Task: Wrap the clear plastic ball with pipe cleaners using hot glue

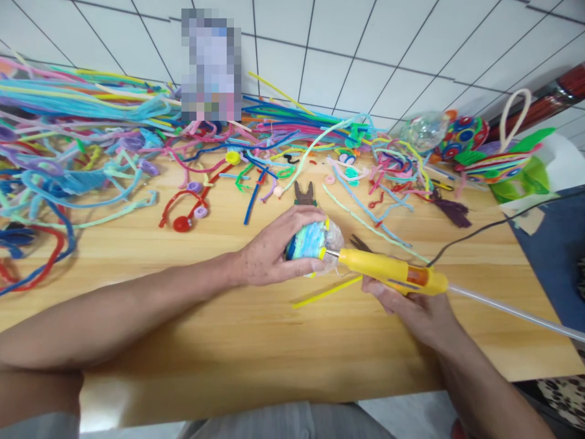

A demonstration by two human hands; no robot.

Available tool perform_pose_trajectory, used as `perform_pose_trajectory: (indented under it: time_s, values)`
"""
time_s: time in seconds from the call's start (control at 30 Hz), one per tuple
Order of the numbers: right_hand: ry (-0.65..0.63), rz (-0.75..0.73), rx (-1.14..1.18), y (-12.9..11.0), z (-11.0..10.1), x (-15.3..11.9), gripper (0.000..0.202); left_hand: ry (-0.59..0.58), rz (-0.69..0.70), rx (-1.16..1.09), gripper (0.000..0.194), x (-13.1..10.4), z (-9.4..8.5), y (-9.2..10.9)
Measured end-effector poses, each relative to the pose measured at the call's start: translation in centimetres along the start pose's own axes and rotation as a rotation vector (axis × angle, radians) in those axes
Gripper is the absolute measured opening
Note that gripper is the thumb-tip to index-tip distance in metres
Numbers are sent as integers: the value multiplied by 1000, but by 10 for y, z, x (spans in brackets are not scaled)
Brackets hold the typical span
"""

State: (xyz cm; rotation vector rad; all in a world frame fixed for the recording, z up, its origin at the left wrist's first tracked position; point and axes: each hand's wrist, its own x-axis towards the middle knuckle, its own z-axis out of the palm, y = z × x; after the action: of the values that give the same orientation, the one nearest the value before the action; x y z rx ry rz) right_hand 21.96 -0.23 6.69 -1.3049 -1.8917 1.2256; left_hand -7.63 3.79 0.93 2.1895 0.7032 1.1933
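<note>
Your left hand (274, 247) is wrapped round the ball (307, 239), thumb on the near side, fingers over the far side. Ball's at mid-scene, just beyond the table's (228, 341) middle, its clear part facing right. Your right hand (414, 308) grips the gun (379, 265) from below; can't tell if the trigger's pressed.

Nozzle (333, 253) is at the edge where the blue-green wrap meets the clear part, right by the yellow bits. Whether it touches or just hovers, I can't tell. Good spot for a bead, I'd say.

Watch your left thumb: tip is just beside the nozzle. I'd slide it left onto the wrap, since the metal is probably hot. Grip firm but don't squash the wrap.

Lay a short, thin bead along the seam, not a blob; excess would likely show through the clear side. Turn the ball with the left, hold the gun steady. Press the yellow in before the glue cools.

Loose yellow strip (328, 292) lies on the near side, left of your right hand, so mind drips there. Pliers (304, 194) sit beyond your left hand; dark pointed tool (359, 243) is behind the gun. Give the cord (484, 231) slack on the right, and don't snag the stick (512, 311).
</note>
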Motion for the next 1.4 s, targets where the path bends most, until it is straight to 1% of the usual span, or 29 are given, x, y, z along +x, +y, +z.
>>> perform_pose_trajectory:
  time_s: [0.17,0.33,0.57,0.8,1.03,1.2,1.4]
  values:
    - [29,-2,-51,7,-1,-1,22,13,2,4,69,0,2,1]
    - [46,1,-58,3,1,1,25,16,13,9,67,0,2,2]
    - [0,37,-17,-3,0,1,32,7,6,4,66,1,1,3]
    - [-27,15,-7,-4,0,0,34,9,-25,-17,65,0,0,3]
    - [21,20,-33,-2,0,1,26,0,-3,-15,67,1,0,2]
    - [4,14,-48,-2,-2,0,25,8,-6,-9,66,1,1,3]
    - [26,-46,-130,1,-3,-4,26,5,-12,-13,67,0,1,2]
